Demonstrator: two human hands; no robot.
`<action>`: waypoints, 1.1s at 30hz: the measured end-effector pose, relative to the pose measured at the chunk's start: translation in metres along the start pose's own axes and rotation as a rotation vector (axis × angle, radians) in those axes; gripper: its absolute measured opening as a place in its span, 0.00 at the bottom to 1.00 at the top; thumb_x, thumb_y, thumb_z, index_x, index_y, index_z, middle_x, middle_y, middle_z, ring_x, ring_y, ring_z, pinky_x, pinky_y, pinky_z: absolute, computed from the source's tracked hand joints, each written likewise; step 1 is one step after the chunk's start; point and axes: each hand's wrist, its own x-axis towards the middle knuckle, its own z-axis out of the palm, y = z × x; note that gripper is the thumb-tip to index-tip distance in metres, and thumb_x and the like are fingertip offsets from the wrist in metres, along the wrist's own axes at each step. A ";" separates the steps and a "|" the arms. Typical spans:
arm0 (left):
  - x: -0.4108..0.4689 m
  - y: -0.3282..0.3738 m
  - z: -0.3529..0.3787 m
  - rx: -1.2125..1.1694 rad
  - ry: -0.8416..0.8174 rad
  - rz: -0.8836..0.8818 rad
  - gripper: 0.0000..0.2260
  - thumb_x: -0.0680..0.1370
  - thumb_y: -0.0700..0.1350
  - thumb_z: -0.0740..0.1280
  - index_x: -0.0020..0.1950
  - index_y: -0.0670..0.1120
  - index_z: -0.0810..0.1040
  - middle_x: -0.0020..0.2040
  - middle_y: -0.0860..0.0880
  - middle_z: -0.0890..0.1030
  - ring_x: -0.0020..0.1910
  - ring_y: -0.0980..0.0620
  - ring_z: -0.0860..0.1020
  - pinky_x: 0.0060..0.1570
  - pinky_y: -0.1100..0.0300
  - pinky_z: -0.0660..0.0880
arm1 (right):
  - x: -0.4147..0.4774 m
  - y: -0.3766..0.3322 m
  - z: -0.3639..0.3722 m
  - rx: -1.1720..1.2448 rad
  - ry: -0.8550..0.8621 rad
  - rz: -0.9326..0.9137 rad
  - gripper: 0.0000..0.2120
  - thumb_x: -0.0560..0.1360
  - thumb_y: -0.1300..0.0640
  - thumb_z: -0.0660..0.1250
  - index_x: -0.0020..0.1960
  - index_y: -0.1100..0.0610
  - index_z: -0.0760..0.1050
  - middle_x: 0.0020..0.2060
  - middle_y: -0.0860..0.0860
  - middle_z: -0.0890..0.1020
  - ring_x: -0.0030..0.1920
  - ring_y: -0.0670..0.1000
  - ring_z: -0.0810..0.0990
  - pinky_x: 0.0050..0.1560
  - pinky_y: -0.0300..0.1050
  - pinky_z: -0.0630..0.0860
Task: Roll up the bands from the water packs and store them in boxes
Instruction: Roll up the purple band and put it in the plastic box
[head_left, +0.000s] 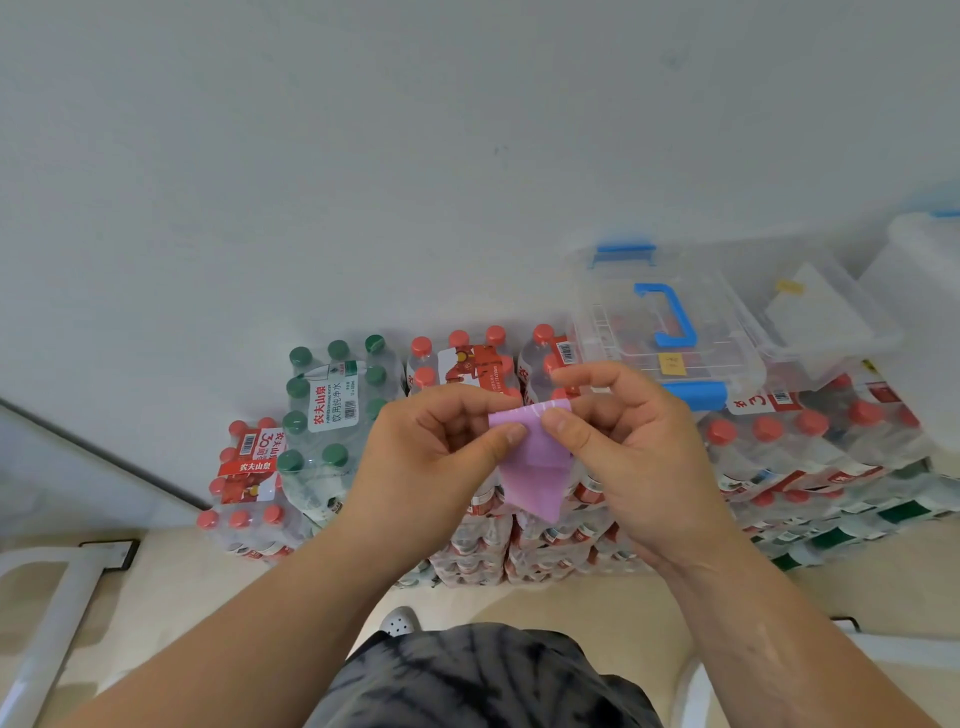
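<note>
- The left hand (431, 452) and right hand (639, 447) each pinch the top edge of the lilac band (535, 467), held in mid-air.
- Best to keep that edge level and the turns tight.
- The band is thin and flat, and its tail hangs below the pinch.
- Water packs (332, 410) sit beyond the grip, with the clear blue-handled box (613, 322) up and to the right.

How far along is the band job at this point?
Done: one purple band is off the water packs. In hand: the left hand and right hand pinch its top edge, rolling barely begun; most hangs loose. Left: finish the roll and put it in the clear box, whose lid looks shut. No stored bands are discernible.
</note>
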 end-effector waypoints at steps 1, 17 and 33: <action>0.000 0.000 0.000 0.012 0.003 0.007 0.08 0.75 0.38 0.73 0.48 0.50 0.86 0.40 0.44 0.86 0.42 0.37 0.82 0.44 0.42 0.81 | 0.000 -0.001 0.000 -0.012 -0.004 -0.014 0.10 0.74 0.65 0.72 0.49 0.51 0.81 0.35 0.49 0.86 0.37 0.44 0.84 0.40 0.35 0.79; -0.004 0.000 -0.005 -0.013 0.003 0.008 0.07 0.75 0.38 0.72 0.48 0.49 0.85 0.40 0.48 0.86 0.38 0.51 0.83 0.39 0.62 0.80 | -0.005 0.000 0.005 -0.044 -0.034 0.005 0.06 0.69 0.51 0.71 0.44 0.52 0.82 0.35 0.43 0.84 0.37 0.41 0.80 0.38 0.34 0.76; -0.005 0.000 -0.005 -0.032 -0.024 -0.019 0.06 0.76 0.40 0.71 0.49 0.49 0.86 0.41 0.48 0.87 0.41 0.49 0.85 0.42 0.56 0.83 | -0.009 -0.002 0.005 -0.048 -0.047 -0.005 0.08 0.72 0.60 0.74 0.50 0.50 0.82 0.40 0.53 0.86 0.40 0.48 0.83 0.41 0.39 0.81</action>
